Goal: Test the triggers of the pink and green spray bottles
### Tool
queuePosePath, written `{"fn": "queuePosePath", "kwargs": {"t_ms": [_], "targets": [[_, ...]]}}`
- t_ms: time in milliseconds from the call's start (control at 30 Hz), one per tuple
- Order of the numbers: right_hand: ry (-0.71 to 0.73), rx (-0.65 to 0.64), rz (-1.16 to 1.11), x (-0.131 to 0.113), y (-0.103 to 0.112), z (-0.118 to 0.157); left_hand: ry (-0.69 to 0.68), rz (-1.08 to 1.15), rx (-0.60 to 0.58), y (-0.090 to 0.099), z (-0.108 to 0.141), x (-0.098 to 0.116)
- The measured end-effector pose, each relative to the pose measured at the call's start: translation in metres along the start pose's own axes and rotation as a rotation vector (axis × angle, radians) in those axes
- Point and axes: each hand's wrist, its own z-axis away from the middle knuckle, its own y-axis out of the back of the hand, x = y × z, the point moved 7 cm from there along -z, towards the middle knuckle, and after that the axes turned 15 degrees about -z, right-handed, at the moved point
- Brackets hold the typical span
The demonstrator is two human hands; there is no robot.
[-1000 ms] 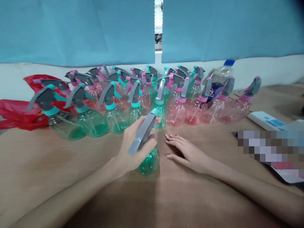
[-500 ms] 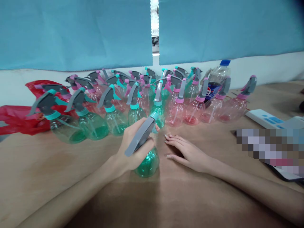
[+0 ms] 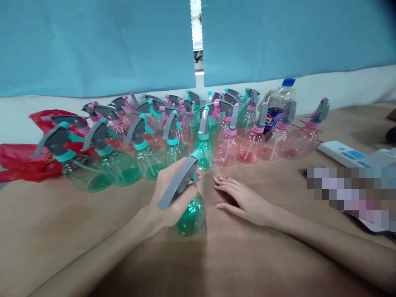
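My left hand (image 3: pixel 171 196) is wrapped round the neck of a green spray bottle (image 3: pixel 191 216) with a grey trigger head and turquoise collar. Green liquid shows in its round body, and part of the neck is hidden by my fingers. My right hand (image 3: pixel 243 202) rests on the brown table (image 3: pixel 253 255) with its fingers stretched out, holding nothing. Just beyond the held bottle stands another green spray bottle (image 3: pixel 204 152). To its right, a pink spray bottle (image 3: pixel 228 152) stands in the same front row.
Several more green and pink spray bottles crowd the back, including a green one (image 3: pixel 122 169) at left. A red plastic bag (image 3: pixel 37 163) lies far left. A cola bottle (image 3: pixel 280 101), a white power strip (image 3: pixel 343 153) and a blurred-out object (image 3: pixel 349 198) are on the right.
The whole view has shifted slightly. My left hand keeps its grip on the green spray bottle, which appears slightly lower and further left. My right hand has stayed about where it was.
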Motion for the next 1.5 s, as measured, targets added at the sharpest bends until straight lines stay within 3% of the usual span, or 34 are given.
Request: {"fn": "queuePosePath", "kwargs": {"t_ms": [200, 533, 800, 1500], "targets": [[-0.008, -0.013, 0.014, 0.0000, -0.0004, -0.0006, 0.084, 0.038, -0.046, -0.0041, 0.0014, -0.0096], [0.003, 0.024, -0.044, -0.0012, 0.0015, -0.0005, 0.106, -0.069, 0.050, 0.0006, 0.0038, -0.0052], [-0.011, 0.006, -0.029, -0.0006, 0.0004, -0.0012, 0.168, -0.089, 0.054, 0.0008, 0.0048, -0.0047], [-0.003, 0.025, -0.036, 0.0021, -0.0011, 0.0003, 0.126, -0.077, 0.083, 0.0008, 0.0054, -0.0034]]}}
